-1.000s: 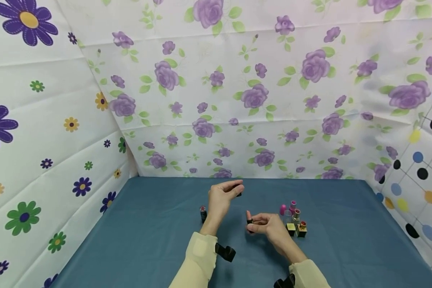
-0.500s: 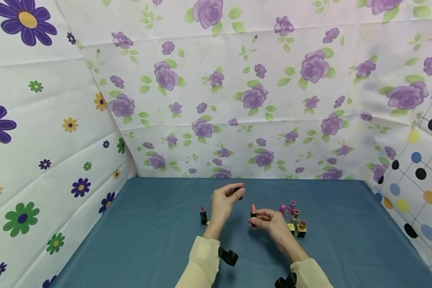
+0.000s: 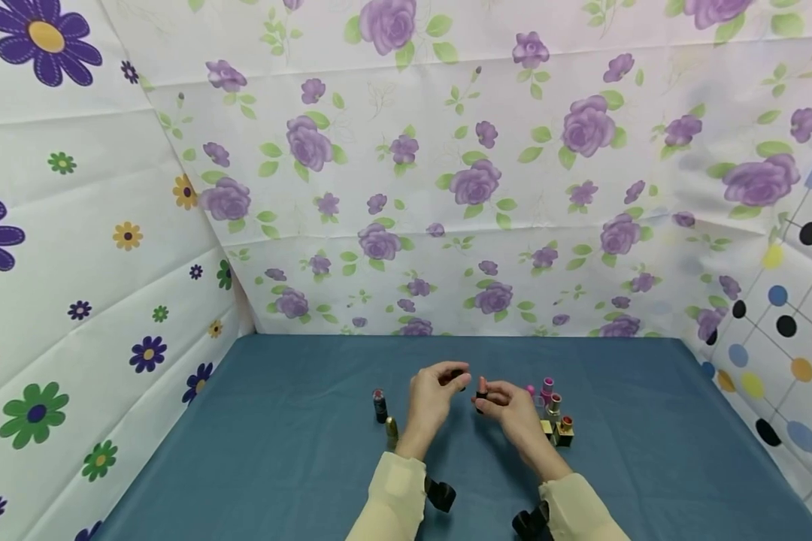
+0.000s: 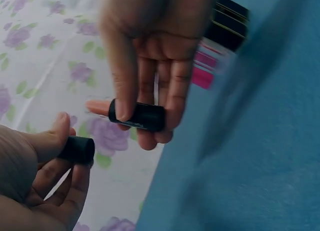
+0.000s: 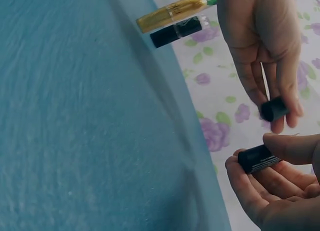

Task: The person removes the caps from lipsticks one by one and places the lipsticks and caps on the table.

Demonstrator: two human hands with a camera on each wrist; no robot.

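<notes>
Above the table, my left hand (image 3: 429,398) pinches a black lipstick cap (image 4: 79,150) between thumb and fingers, its open end facing the lipstick. My right hand (image 3: 516,415) grips the black tube of an uncapped lipstick (image 4: 142,116), whose peach tip points up in the head view. A small gap separates cap and lipstick. Left of my left hand stand a dark lipstick with a clear cap (image 3: 380,406) and a gold lipstick (image 3: 392,431). Past my right hand is a group of lipsticks, with a pink one (image 3: 547,389) and a square black-and-gold one (image 3: 565,431).
Blue cloth covers the table (image 3: 277,451). A flower-printed sheet (image 3: 406,188) hangs behind it, and patterned sheets stand at both sides. Each wrist wears a black camera, such as the left wrist camera (image 3: 441,496).
The left hand with the cap has moved right and down, and the right hand has raised the lipstick slightly. The two are closer together, and the gold lipstick has come into sight.
</notes>
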